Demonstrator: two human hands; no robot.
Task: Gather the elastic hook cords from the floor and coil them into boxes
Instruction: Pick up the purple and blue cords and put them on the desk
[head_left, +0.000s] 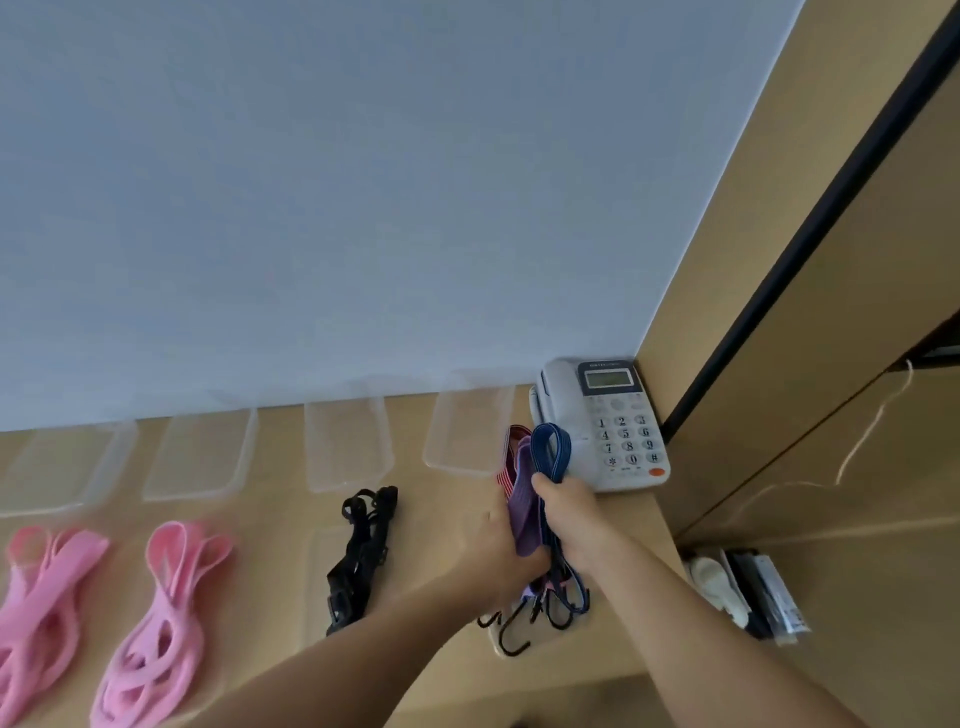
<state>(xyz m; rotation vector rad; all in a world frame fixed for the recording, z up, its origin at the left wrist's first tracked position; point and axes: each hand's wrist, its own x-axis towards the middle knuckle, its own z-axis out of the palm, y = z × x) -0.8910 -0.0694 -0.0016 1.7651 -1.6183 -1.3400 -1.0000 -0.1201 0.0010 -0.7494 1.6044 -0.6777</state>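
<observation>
On my head view, both hands meet just left of the telephone (608, 426). My right hand (569, 519) has its fingers curled tight round a blue cord (553, 449), whose loop stands up against the phone's keypad. My left hand (501, 545) grips the purple and red-striped cords (522, 493) beside it. Their black hooks (511, 631) dangle below the hands. Farther left of the phone lie a black cord (361, 551) and two pink cord coils (161, 618). Clear lids (470, 431) line the wall.
</observation>
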